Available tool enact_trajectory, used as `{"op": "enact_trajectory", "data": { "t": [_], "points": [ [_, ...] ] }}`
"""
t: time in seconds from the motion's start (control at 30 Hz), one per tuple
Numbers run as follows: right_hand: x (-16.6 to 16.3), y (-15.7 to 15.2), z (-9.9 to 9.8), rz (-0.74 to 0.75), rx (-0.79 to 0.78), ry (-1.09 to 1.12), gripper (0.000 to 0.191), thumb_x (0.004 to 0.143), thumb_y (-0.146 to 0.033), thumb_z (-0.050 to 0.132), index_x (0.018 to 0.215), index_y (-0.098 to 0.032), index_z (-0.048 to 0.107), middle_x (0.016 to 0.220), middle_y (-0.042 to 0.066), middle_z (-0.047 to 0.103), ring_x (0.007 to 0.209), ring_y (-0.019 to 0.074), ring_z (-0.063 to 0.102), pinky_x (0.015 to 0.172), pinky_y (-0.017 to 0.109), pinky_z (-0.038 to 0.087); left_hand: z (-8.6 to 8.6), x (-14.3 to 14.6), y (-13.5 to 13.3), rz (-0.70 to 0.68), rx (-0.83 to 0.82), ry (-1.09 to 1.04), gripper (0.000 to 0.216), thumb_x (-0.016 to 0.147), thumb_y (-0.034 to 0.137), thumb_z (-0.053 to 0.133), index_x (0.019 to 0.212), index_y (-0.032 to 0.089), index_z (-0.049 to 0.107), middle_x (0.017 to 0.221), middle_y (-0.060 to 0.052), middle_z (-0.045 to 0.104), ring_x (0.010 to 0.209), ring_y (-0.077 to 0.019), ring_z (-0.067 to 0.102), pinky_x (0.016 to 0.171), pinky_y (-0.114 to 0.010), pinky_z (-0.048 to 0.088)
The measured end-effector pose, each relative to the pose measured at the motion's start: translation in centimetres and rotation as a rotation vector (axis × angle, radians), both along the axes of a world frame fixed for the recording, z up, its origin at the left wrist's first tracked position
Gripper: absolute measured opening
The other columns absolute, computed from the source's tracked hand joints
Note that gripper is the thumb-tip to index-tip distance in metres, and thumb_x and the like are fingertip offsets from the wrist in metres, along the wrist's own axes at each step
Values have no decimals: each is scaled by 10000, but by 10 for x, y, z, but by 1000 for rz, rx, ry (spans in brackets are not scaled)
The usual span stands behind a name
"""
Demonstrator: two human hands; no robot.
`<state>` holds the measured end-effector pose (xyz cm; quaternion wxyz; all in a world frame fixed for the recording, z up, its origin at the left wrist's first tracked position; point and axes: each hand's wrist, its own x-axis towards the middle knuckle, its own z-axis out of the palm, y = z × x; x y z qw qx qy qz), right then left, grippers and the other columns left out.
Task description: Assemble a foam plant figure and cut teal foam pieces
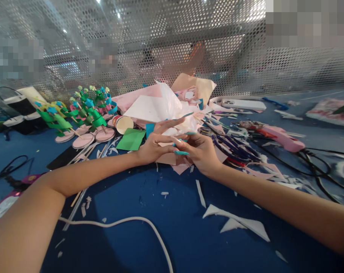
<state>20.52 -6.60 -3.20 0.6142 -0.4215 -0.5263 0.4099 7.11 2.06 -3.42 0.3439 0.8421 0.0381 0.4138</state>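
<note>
My left hand [156, 147] and my right hand [202, 151] meet at the middle of the blue table [126, 242], fingertips pinched together. Whatever lies between the fingers is too small and hidden to make out; the long teal nails add to the confusion. Beside my left hand lie a green paper square [131, 139] and a piece of blue paper [149, 130]. Pink paper scraps [181, 168] lie just under the hands. Behind them rises a heap of white and pink paper sheets [152, 106].
Green paper spirals on sticks with pink round bases [83, 140] stand at the left. A pink glue gun [288, 139], black cords and a white phone [244, 104] are on the right. A white cable [126, 219] and paper offcuts [240, 220] lie in front; perforated metal [166, 45] stands behind.
</note>
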Motion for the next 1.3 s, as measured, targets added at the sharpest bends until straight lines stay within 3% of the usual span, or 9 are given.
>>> {"op": "enact_trajectory", "data": {
  "t": [0.1,0.27,0.57,0.7,0.93,1.17,1.3],
  "points": [
    [0,2,0,-28,-7,24,421,599,-518,715,524,-161,505,351,-50,465,247,46,362,251,179,242,1,1,-2,37,-79,-50,285,679,423,684,935,300,705,1339,-22,499,1276,-234,397,1089,-459,289],
    [0,5,1,-63,17,59,438,557,-521,736,498,-152,507,389,-44,486,295,32,387,283,167,280,-1,3,-1,68,-188,-97,186,646,396,718,784,272,731,1240,-35,573,1203,-236,471,1059,-464,322],
    [3,8,-5,60,-2,67,410,720,-551,604,625,-155,558,393,-60,451,271,34,369,247,155,238,-6,3,7,19,-302,-196,208,657,336,730,865,326,716,1161,-11,618,1145,-208,514,1022,-442,364],
    [2,8,-5,38,-6,76,415,703,-554,619,616,-161,520,413,-63,459,281,31,376,255,154,254,-5,3,4,46,-271,-142,235,678,346,711,912,316,708,1200,-20,605,1188,-222,485,1041,-461,337],
    [1,5,-2,1,8,79,411,672,-539,657,599,-165,503,406,-64,464,287,21,363,269,148,260,2,0,-1,83,-70,-8,275,758,371,626,1029,339,659,1304,-11,541,1218,-215,454,1080,-479,256],
    [-1,3,2,58,-68,96,416,579,-526,728,625,-151,554,374,-66,465,243,34,344,234,168,253,0,0,0,-21,-9,36,233,775,377,604,998,364,669,1384,35,449,1282,-202,392,1073,-441,289],
    [-1,3,2,70,-55,101,419,527,-509,760,642,-161,557,465,-49,549,294,51,436,263,173,323,2,0,-2,-72,-38,35,205,756,395,620,939,346,698,1383,25,453,1292,-210,382,1080,-459,282]
  ]
}}
